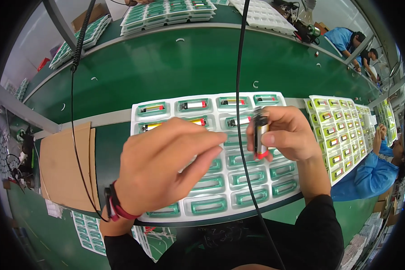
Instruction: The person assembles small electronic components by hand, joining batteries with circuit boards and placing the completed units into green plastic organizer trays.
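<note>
My right hand [287, 132] pinches a cell [261, 137]; left hand [166, 166] holds nothing; cell may slip onto tray [177, 215].

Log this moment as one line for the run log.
right hand: holds cell upright | left hand: over tray, empty-looking | top tray rows: filled

A white moulded plastic tray with green-rimmed pockets [180, 110] lies on the green table [166, 67]; a flat brown cardboard sheet [65, 166] lies left, a second filled white tray [342, 135] right.
</note>
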Available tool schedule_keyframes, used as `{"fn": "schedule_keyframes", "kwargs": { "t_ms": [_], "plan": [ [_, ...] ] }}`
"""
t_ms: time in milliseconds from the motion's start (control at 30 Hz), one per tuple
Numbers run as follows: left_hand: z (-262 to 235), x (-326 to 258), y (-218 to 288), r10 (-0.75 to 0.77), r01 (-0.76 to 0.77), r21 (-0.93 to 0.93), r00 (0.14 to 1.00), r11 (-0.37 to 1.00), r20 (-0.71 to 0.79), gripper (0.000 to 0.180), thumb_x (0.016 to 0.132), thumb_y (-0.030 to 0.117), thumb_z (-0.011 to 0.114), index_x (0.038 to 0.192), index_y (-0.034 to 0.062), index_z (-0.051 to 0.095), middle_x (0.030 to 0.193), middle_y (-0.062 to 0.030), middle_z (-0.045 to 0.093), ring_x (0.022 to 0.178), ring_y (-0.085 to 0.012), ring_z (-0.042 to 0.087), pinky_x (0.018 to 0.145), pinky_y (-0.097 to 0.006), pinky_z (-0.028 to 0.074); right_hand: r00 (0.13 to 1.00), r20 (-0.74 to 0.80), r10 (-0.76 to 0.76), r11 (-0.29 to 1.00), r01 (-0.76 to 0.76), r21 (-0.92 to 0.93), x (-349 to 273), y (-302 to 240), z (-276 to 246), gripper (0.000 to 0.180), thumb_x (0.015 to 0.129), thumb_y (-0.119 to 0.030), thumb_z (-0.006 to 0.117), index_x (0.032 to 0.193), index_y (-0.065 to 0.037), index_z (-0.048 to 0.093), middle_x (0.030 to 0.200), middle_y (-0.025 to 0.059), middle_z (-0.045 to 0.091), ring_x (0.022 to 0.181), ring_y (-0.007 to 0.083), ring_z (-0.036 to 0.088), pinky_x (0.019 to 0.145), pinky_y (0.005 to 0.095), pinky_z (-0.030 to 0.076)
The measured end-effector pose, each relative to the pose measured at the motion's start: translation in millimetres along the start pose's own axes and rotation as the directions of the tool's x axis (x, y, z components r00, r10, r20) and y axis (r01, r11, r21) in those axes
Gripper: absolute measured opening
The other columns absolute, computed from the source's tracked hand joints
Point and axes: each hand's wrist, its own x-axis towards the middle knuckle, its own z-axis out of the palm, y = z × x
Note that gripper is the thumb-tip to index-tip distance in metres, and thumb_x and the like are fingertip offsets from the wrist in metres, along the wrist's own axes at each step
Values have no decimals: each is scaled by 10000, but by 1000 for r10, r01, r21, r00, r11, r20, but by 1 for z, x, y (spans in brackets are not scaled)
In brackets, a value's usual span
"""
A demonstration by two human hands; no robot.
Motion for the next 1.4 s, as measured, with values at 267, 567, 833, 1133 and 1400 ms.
{"fn": "schedule_keyframes", "kwargs": {
  "t_ms": [267,567,833,1133,1400],
  "plan": [
    [23,1,-17,310,-321,122,946,939,95,336,592,-30,736,921,29,698,879,-96,671,718,-210,673,564,-273,533,942,8,334,932,-332,145,-2,-7,9,290,923,-217,579,978,48,684,543,6,476,435,45,367,367,209,223],
    [26,3,-15,330,-369,192,920,909,210,233,669,39,689,901,22,687,835,-95,628,644,-173,632,495,-234,467,881,48,471,849,-467,245,1,5,5,265,897,-200,602,903,57,669,561,45,495,427,61,375,355,213,217],
    [31,-3,-15,255,-294,242,950,924,181,362,595,-23,766,934,74,685,915,-123,669,667,-216,651,545,-263,510,867,82,491,831,-494,254,4,4,5,267,905,-196,608,1002,46,666,587,38,507,439,62,392,365,209,234],
    [40,-5,-12,-118,126,-227,992,966,47,244,651,-122,701,815,-2,566,950,-171,659,812,-199,652,727,-286,527,951,216,222,949,-261,175,8,26,-4,290,939,-209,589,1116,10,657,618,1,520,481,38,406,403,194,273],
    [45,-11,-7,-107,110,-176,994,978,26,345,661,-155,693,808,47,456,893,-161,638,782,-189,631,696,-286,520,951,220,217,974,-227,21,9,25,1,281,949,-225,575,1084,4,668,621,-16,513,501,45,401,437,206,292]
  ]
}}
